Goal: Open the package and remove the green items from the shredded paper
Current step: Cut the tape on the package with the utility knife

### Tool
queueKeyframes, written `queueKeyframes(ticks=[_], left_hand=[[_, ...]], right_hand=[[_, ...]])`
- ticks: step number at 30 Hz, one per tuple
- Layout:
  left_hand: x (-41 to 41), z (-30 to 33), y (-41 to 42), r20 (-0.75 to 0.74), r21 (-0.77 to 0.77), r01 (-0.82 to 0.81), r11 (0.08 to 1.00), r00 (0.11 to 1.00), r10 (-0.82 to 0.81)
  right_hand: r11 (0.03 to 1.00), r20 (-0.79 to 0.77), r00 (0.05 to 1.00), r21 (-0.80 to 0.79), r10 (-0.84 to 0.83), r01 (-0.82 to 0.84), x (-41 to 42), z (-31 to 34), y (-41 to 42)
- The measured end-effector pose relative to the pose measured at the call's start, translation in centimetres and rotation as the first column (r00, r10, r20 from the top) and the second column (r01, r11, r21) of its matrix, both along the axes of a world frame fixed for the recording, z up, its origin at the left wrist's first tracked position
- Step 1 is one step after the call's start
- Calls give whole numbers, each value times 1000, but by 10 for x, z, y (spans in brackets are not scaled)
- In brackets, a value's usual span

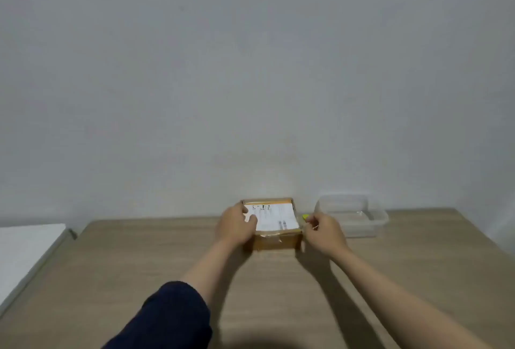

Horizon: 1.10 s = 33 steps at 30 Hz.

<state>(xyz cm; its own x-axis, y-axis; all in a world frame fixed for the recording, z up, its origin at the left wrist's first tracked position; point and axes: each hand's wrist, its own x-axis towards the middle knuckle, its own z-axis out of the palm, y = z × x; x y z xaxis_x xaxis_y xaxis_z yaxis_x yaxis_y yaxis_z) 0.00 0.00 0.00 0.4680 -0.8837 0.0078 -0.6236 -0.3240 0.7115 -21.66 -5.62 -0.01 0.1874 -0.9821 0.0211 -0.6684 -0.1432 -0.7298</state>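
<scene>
A small brown cardboard package [274,241] with a white shipping label on top sits near the far edge of the wooden table, sealed with tape. My left hand [235,226] grips its left side, thumb on the label. My right hand [324,233] is closed at the package's right edge, pinching what looks like a thin strip of tape. A small yellow-green object [305,216] shows just behind my right fingers; what it is I cannot tell. The package is closed, so its contents are hidden.
A clear plastic container [374,221] stands to the right of the package by the wall. The wooden table [111,265] stretches toward me. A white surface [25,251] lies at the left, beside the table. A plain grey wall rises behind.
</scene>
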Motion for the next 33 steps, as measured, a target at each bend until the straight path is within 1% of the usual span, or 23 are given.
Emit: queueKeyframes(ticks=[2,4,7,9,12,14,16,20,23,26,29,31,33], left_hand=[[-2,-21,-7,9,59,-30,998,1000,30],[-3,-43,-8,-45,83,-56,995,997,59],[-7,-66,-14,-134,41,-47,998,990,52],[-9,-74,-19,-180,13,-52,999,982,54],[-11,-83,-22,-182,-25,-71,997,981,65],[-11,-87,-22,-191,-60,-79,995,979,66],[-10,-90,-21,-226,-75,-82,994,972,64],[-7,-93,-20,-253,-87,-93,992,965,68],[-6,-93,-20,-267,-95,-92,991,962,64],[-6,-93,-20,-274,-109,-91,990,960,58],[-5,-95,-20,-270,-120,-91,989,961,56],[-6,-96,-20,-271,-130,-95,987,961,57],[-6,-95,-20,-272,-144,-98,985,961,55]], right_hand=[[998,-43,997,19,-59,60,-11,-23,-11],[990,-109,986,44,-126,132,-24,-47,-15],[981,-202,961,10,-187,193,-36,-72,-20],[977,-187,960,10,-209,214,-39,-81,-23],[976,-155,964,-16,-215,215,-38,-92,-26],[975,-123,967,-18,-222,222,-38,-95,-32],[980,-75,979,39,-192,195,-38,-95,-37],[993,-10,1000,112,-30,31,-38,-92,-42],[993,61,998,115,-3,-4,-37,-78,-34],[996,250,968,84,-40,20,-33,-61,-22],[1000,420,907,25,-16,6,-20,-44,-17],[1000,461,887,19,10,-21,-6,-36,-21],[997,438,898,44,34,-60,9,-35,-29]])
